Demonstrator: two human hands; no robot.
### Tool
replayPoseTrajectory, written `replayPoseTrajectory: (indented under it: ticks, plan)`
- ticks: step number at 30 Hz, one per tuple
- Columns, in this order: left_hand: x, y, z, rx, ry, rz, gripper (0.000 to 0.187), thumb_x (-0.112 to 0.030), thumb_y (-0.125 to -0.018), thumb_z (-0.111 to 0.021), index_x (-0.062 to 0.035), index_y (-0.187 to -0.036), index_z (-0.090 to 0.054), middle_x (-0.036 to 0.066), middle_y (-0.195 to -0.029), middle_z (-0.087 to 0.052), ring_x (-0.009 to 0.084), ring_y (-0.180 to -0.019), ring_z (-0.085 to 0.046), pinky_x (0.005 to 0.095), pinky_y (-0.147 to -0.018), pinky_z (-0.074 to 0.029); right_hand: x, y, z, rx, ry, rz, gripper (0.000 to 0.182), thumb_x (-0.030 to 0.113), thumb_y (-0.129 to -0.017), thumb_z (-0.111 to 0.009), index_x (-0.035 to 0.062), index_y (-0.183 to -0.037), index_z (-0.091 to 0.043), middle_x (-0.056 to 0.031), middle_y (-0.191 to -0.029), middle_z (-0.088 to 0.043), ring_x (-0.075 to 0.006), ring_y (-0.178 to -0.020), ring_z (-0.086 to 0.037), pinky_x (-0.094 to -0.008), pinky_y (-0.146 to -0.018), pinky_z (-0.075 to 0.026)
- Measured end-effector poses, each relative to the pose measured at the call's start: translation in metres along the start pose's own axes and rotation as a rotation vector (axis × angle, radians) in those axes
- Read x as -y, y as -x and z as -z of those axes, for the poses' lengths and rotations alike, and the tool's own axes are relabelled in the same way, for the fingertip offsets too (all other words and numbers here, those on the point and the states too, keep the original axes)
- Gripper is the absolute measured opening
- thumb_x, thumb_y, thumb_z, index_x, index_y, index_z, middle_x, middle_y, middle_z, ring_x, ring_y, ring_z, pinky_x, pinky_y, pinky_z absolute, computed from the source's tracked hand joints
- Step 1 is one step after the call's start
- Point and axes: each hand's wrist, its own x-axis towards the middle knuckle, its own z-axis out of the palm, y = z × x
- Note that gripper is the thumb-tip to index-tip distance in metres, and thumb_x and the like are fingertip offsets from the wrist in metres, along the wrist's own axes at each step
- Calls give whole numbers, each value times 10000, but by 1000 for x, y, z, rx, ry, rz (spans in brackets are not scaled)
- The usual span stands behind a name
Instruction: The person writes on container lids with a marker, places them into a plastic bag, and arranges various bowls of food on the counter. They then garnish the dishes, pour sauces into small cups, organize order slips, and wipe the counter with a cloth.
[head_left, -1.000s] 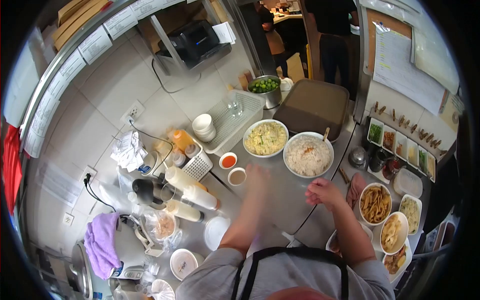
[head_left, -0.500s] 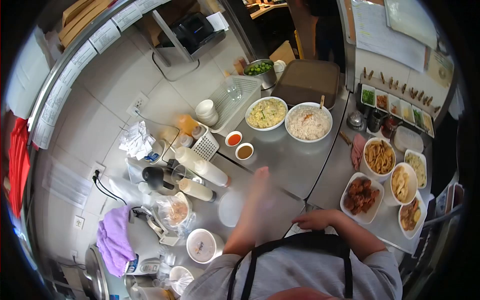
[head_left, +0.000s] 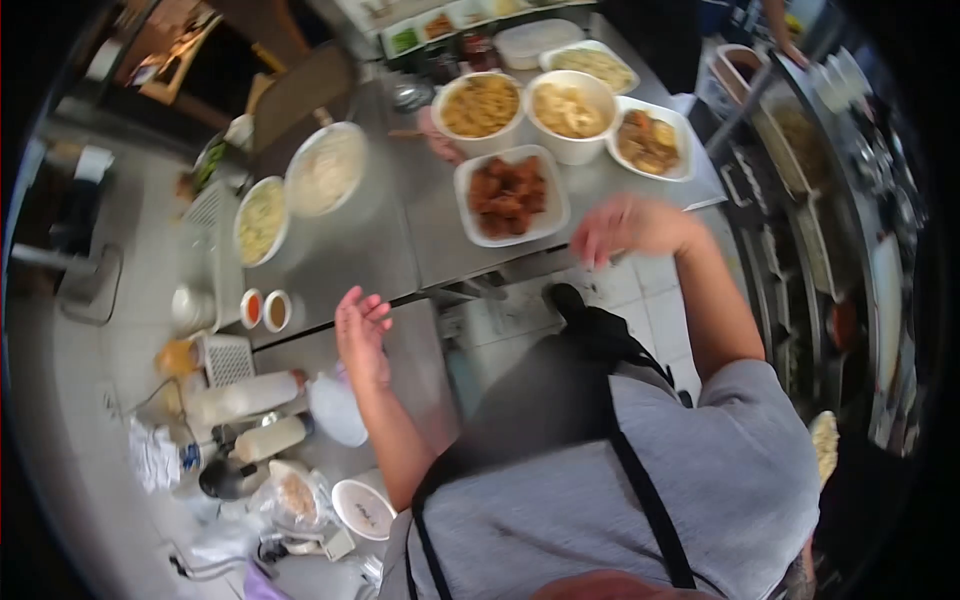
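Note:
My left hand (head_left: pixel 362 335) is raised over the steel table (head_left: pixel 395 355), palm turned inward, fingers spread with nothing in them. Close by lies a pale, translucent round disc (head_left: pixel 340 410), possibly a lid. My right hand (head_left: pixel 630 228) hovers at the right counter's front edge, its loosely bent fingers somewhat blurred and apparently holding nothing. Just left of it stands a white dish of reddish-brown fried pieces (head_left: pixel 508 195). Behind are a bowl of golden-brown strips (head_left: pixel 480 105), a bowl of pale yellow slices (head_left: pixel 570 108) and a dish of stewed chunks (head_left: pixel 648 142).
To the left stand a bowl of rice (head_left: pixel 327 170), a bowl of yellow-green food (head_left: pixel 261 222) and two sauce cups (head_left: pixel 276 310). Squeeze bottles (head_left: pixel 250 396) and a white tub (head_left: pixel 363 508) line the near left. Shelving (head_left: pixel 815 210) rises at right; another person's arm (head_left: pixel 782 30) shows beyond.
The view has swung to the right. My left hand, blurred and outstretched before, is now raised with fingers spread. My right hand has moved from near my waist to beside the dish of fried pieces.

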Motion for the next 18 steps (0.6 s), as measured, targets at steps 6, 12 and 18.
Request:
replayPoseTrajectory:
  ticks: [6,12,18]
  plan:
    - [20,8,-84,475,-257,322,313,-310,-852,-408,-40,-973,-510,59,-788,-542,128,-659,-534,207,-543,-416,-98,70,169,-1210,533,-227,326,241,-757,-531,-10,-965,-534,-95,-792,-575,-147,-572,-549,-263,-546,-451]
    - [64,7,-190,872,-325,427,312,-326,-842,-423,-60,-990,-493,36,-795,-533,97,-662,-514,205,-568,-418,-135,67,162,-807,-384,-311,513,154,-818,-419,53,-1263,-182,-168,-787,-567,-206,-498,-586,-276,-404,-495]
    - [62,-13,-208,735,-291,298,274,-269,-824,-460,-89,-1030,-476,6,-828,-518,77,-693,-496,207,-587,-407,-161,61,163,-882,-377,-226,365,98,-784,-392,90,-1146,-352,-78,-946,-533,-173,-671,-576,-245,-443,-489]
